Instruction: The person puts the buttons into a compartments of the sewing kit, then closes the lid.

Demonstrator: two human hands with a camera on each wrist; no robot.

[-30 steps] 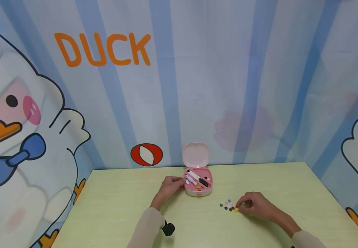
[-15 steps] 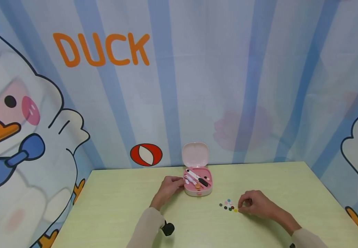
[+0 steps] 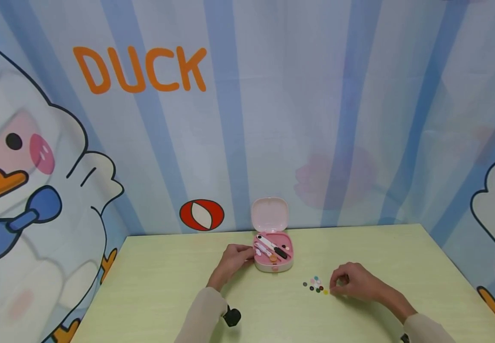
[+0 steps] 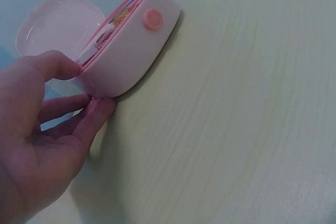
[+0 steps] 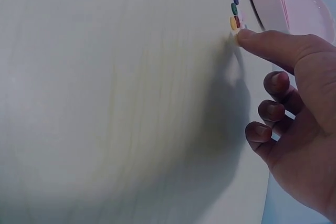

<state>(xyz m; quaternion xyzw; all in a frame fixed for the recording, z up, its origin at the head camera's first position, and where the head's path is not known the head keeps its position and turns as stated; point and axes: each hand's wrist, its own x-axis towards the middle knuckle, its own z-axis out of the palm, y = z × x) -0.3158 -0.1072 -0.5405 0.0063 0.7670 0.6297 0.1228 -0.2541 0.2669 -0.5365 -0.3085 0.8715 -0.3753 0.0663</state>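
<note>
On the table [image 3: 161, 281], the left hand [image 3: 233, 258] pinches the box's [image 3: 285, 267] side.

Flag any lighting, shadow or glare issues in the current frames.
Head: lit fairly evenly, soft shadow below the right hand; small discs too tiny for detail. Left wrist: dim, shadow below the left hand, glints on the box lid, pale sheen on the table at lower right. Right wrist: dim, broad soft-edged hand shadow across the table.
</note>
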